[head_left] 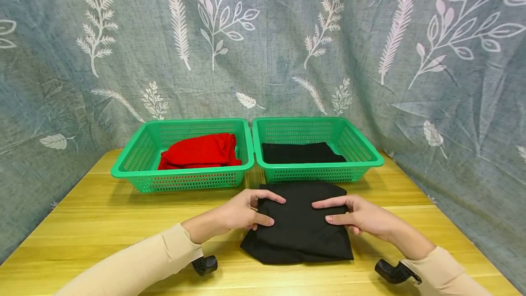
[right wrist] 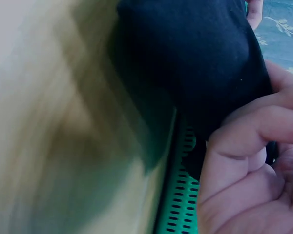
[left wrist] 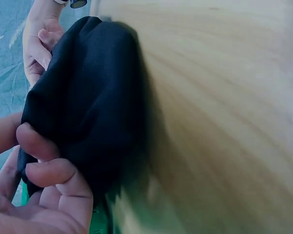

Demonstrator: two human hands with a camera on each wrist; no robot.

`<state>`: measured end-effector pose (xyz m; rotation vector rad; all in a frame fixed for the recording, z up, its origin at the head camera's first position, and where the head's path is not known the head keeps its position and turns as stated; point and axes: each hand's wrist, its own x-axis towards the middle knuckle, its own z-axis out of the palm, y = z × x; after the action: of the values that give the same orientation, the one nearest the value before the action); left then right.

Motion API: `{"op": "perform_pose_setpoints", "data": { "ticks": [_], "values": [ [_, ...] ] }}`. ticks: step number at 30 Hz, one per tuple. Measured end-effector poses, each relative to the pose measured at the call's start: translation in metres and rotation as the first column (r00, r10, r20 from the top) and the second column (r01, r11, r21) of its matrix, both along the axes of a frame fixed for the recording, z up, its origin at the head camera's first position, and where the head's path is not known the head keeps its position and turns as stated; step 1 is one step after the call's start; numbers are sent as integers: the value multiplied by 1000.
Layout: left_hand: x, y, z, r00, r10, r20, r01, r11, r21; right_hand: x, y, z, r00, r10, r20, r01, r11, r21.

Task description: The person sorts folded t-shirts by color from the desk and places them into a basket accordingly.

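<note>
A folded black cloth (head_left: 304,236) is between my two hands, in front of the right-hand basket. My left hand (head_left: 246,209) grips its left side, with the thumb and index finger lying over the top and other fingers beneath. On the opposite side, my right hand (head_left: 365,218) holds it in the same way. In the left wrist view the cloth (left wrist: 93,92) sags from the fingers, with the wooden surface behind it. The right wrist view shows curled fingers under the edge of the cloth (right wrist: 200,63) and a shadow on the table.
Two green plastic baskets stand side by side at the back of the wooden table (head_left: 123,223). The left basket (head_left: 185,173) contains a red cloth (head_left: 201,150), the right basket (head_left: 320,165) another folded black cloth (head_left: 300,152). A patterned grey-blue curtain (head_left: 271,49) hangs behind and around.
</note>
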<state>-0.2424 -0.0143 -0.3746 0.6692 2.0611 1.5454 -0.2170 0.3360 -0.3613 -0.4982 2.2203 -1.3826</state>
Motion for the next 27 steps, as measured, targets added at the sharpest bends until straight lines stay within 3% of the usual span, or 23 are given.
{"op": "perform_pose_setpoints", "data": {
  "ticks": [13,27],
  "values": [
    [2,0,28,995,-31,-97,32,999,9,2,6,27,994,21,-110,-18,1000,24],
    [5,1,57,978,-23,-208,18,999,-29,8,9,58,981,23,-192,-9,997,71]
  ]
}}
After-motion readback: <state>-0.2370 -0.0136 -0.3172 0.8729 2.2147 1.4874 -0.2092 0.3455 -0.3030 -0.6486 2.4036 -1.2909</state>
